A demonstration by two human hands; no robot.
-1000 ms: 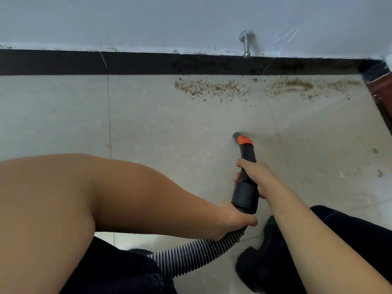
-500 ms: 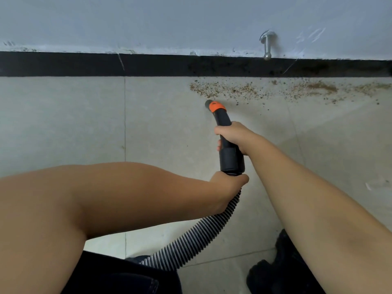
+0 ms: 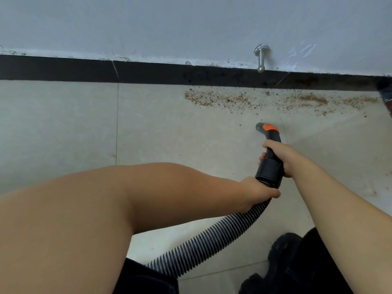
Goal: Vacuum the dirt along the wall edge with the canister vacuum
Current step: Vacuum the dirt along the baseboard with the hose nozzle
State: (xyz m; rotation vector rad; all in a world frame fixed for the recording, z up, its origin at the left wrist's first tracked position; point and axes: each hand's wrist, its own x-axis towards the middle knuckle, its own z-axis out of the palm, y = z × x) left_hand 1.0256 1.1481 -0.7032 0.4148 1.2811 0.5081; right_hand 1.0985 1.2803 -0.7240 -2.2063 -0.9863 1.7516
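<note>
A band of brown dirt [image 3: 250, 100] lies on the pale floor tiles just below the black skirting [image 3: 148, 72]. The black vacuum handle [image 3: 270, 164] ends in a grey nozzle [image 3: 260, 127] with an orange collar, which points at the floor a short way below the dirt. My right hand [image 3: 280, 154] grips the handle. My left hand [image 3: 259, 190] holds the ribbed hose [image 3: 212, 240] where it joins the handle. The canister itself is out of view.
A metal door stop [image 3: 261, 58] sticks out of the grey wall above the dirt. A dark object [image 3: 387, 92] sits at the right end of the skirting. My black shoe [image 3: 284, 262] is at the bottom right.
The nozzle was up against the left end of the dirt half a second ago; now it sits lower and further right, off the dirt. Both hands keep their hold.
</note>
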